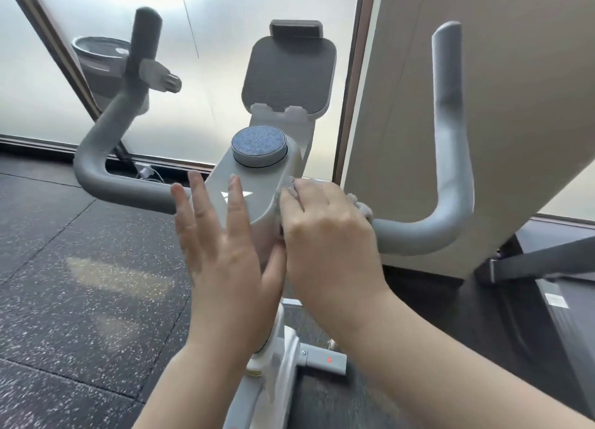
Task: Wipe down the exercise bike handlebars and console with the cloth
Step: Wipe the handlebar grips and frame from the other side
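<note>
The grey handlebars [449,177] of the exercise bike curve up on both sides of a light grey console [257,184] that carries a round blue-topped knob [259,147] and a dark tablet holder [289,74]. My right hand [325,232] presses a pale grey cloth [360,205] against the console's right edge, where the right bar joins it; most of the cloth is hidden under the hand. My left hand [222,238] hovers blurred over the console's near left side with its fingers spread, holding nothing.
A bottle holder [99,58] and a dark upright grip [146,32] sit at the left bar's end. Frosted glass stands behind, a beige panel [483,106] at the right. Speckled black rubber flooring [80,267] lies below, and the bike's white frame [280,348] is under my arms.
</note>
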